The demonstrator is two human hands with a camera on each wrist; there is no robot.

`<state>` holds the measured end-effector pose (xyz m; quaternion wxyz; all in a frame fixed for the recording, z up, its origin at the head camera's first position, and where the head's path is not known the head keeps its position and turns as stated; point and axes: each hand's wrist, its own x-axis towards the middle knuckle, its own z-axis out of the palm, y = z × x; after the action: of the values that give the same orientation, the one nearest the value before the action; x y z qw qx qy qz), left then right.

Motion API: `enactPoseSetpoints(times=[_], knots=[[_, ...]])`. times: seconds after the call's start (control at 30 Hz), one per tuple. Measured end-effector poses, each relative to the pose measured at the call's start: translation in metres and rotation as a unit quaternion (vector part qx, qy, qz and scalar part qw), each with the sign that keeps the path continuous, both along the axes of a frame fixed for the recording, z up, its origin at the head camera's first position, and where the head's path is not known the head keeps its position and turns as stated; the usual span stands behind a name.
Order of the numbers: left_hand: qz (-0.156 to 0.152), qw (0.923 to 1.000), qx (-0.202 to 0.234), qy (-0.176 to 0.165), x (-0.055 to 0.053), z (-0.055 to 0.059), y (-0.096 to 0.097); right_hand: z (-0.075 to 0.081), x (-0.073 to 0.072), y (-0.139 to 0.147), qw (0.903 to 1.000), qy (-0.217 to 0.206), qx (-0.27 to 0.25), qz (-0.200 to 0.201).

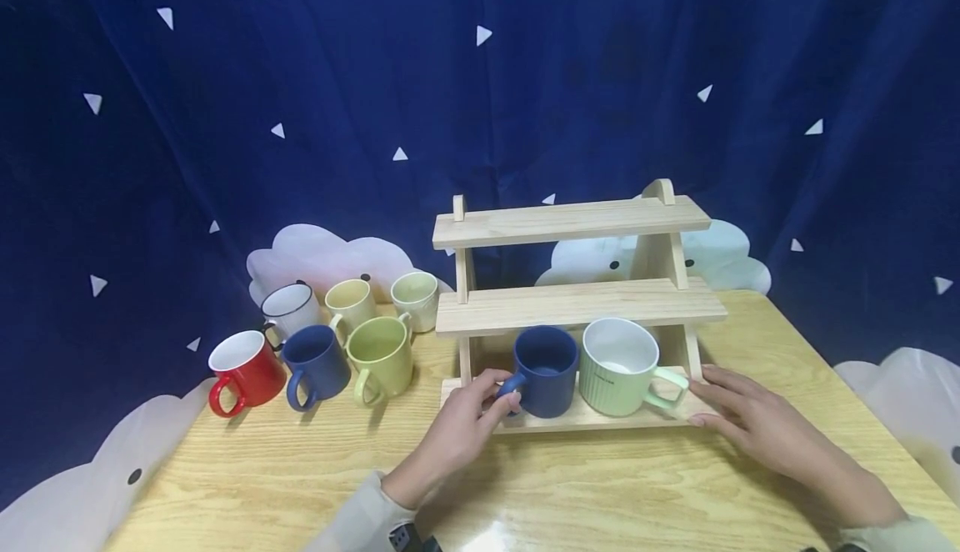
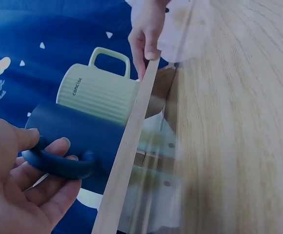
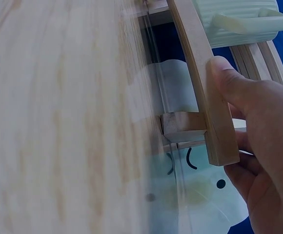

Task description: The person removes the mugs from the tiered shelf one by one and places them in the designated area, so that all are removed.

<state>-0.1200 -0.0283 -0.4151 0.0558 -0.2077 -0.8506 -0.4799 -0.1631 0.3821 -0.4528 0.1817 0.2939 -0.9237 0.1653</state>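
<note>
A dark blue mug point(image 1: 551, 381) stands on the lowest board of a three-tier wooden shelf point(image 1: 577, 306). My left hand point(image 1: 463, 420) holds its handle point(image 2: 58, 163) from the left, thumb above and fingers curled behind it. Right beside it on the same board is a pale green ribbed mug point(image 1: 615, 385), white inside, its handle pointing right. In the left wrist view this mug shows the word "concise". My right hand point(image 1: 765, 419) grips the right end of the lowest board point(image 3: 219, 129), thumb on the front edge and fingers round the end.
Left of the shelf several mugs stand grouped on the wooden table point(image 1: 300, 477): red point(image 1: 258, 377), white with a dark rim point(image 1: 294, 314), blue point(image 1: 318, 364), yellow-green point(image 1: 382, 360), pale yellow point(image 1: 352, 306) and cream point(image 1: 416, 302). A dark blue curtain point(image 1: 525, 77) hangs behind.
</note>
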Motion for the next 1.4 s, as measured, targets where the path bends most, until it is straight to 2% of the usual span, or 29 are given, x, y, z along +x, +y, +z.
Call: enactPoseSetpoints(times=[0.17,0.53,0.87,1.17,1.27,1.4], knots=[[-0.007,1.0,-0.002,0.003,0.0,0.001,0.0,0.0,0.0,0.001,1.0,0.001,-0.001,0.0],[0.028,0.9992,-0.009,0.026,0.002,0.001,-0.001,-0.002,0.0,0.001,0.9999,0.007,-0.006,0.004],[0.033,0.998,-0.004,0.054,0.002,0.0,-0.009,-0.003,-0.001,0.002,0.9997,0.02,-0.002,0.012],[0.044,0.9984,0.019,0.03,0.014,0.011,-0.026,-0.002,0.001,0.002,0.9999,0.013,0.001,0.004],[0.057,0.9975,0.027,0.032,0.019,0.016,-0.033,-0.001,0.001,0.002,0.9999,0.011,0.002,0.003],[0.089,0.9953,0.026,0.029,0.025,0.023,-0.044,0.0,0.001,0.001,1.0,0.005,0.004,0.002]])
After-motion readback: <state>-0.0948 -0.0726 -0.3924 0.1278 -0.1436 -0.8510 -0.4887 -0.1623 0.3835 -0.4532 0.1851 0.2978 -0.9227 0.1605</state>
